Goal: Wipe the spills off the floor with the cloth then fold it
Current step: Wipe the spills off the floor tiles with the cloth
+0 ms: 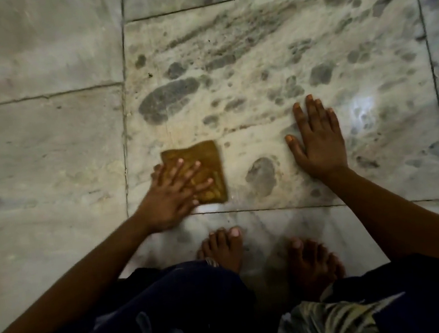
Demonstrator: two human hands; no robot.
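On a marble floor darkened with wet spills, the right hand lay flat and empty while the left hand, fingers spread, pressed a small ochre cloth, likely limp, damp, best pinched at a corner.

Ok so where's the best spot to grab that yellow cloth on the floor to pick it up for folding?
Probably the far right corner of the cloth, pinched from the right. The cloth lies flat on the floor as a small square, and the left hand presses flat on its near left part, so the far and right edges are bare. The right hand rests flat on the floor on that side, apart from the cloth.
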